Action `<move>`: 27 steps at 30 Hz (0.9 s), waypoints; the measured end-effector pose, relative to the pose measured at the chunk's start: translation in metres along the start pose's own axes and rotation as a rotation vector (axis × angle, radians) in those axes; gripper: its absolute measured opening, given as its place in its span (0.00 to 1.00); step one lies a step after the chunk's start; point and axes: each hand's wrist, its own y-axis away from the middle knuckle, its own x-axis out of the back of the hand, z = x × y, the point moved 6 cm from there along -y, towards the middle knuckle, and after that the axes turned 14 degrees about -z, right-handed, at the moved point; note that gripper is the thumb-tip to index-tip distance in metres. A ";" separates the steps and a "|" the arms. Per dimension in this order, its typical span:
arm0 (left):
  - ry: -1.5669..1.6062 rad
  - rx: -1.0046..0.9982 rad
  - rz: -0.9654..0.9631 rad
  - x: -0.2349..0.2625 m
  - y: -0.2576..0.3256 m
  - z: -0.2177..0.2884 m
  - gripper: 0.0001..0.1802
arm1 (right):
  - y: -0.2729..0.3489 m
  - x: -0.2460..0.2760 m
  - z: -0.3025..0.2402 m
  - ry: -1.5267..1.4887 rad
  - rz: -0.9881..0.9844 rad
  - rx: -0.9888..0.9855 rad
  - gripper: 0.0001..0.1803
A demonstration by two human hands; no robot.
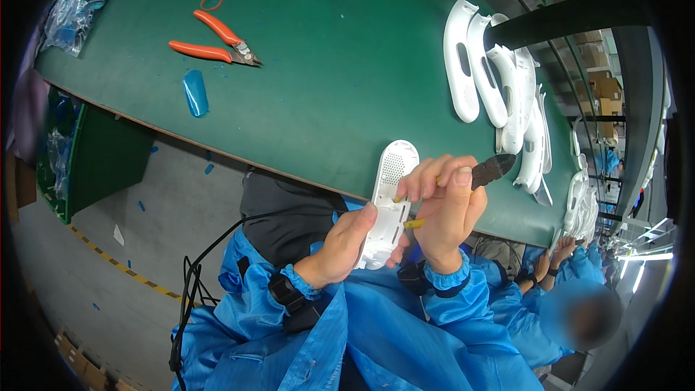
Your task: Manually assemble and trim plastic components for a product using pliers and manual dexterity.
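Casing of long, rounded, perforated white plastic is between the left hand, which grips its lower part, and the right hand, which grips yellow-handled, dark-headed pliers. Beyond them is the flat green tabletop.

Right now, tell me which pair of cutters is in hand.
The yellow-handled cutters, in the right hand; the orange-handled cutters lie on the green table.
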 end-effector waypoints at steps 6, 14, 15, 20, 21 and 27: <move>-0.007 0.017 0.026 -0.001 -0.001 0.001 0.34 | 0.000 -0.001 0.000 0.011 0.008 0.013 0.15; -0.085 0.013 0.010 -0.002 0.000 0.006 0.34 | 0.003 -0.007 0.000 0.353 -0.035 -0.041 0.16; -0.112 0.007 -0.008 -0.003 0.001 0.006 0.34 | 0.001 -0.010 -0.003 0.391 -0.055 -0.030 0.16; -0.117 0.040 0.001 -0.001 0.003 0.005 0.33 | 0.000 -0.007 -0.002 0.357 -0.059 0.038 0.12; -0.129 0.060 -0.007 0.000 0.004 0.005 0.31 | -0.003 -0.005 0.000 0.271 -0.014 -0.006 0.12; -0.804 0.195 -0.033 -0.008 0.038 0.009 0.24 | -0.017 0.011 0.007 0.133 0.042 -0.034 0.16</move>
